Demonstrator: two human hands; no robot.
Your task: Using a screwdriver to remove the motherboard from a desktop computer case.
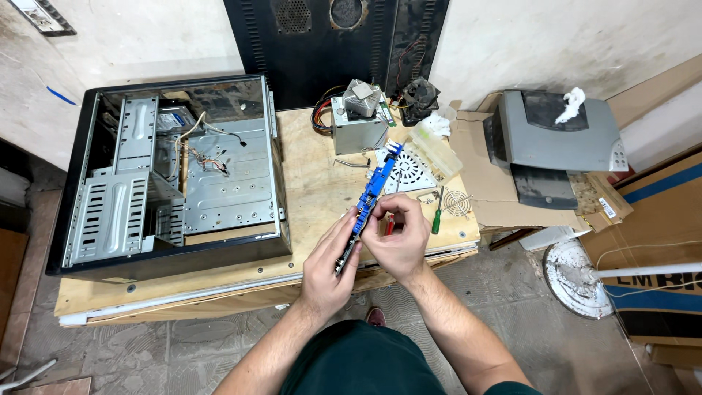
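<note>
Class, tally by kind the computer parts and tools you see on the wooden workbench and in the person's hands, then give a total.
Open computer case: 1
Power supply unit: 1
Blue circuit board, held edge-on in left hand and right hand: 1
Cooling fan: 1
Round fan grilles: 2
Green-handled screwdriver: 1
Total: 7

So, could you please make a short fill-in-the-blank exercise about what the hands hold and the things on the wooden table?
1. The left hand and the right hand both hold a long circuit board whose colour is ____.
2. The open computer case lies to the ____ of the hands.
3. The screwdriver lying on the table has a ____ handle.
4. A crumpled white cloth rests on top of the grey ____.

Missing words: blue; left; green; printer
</note>
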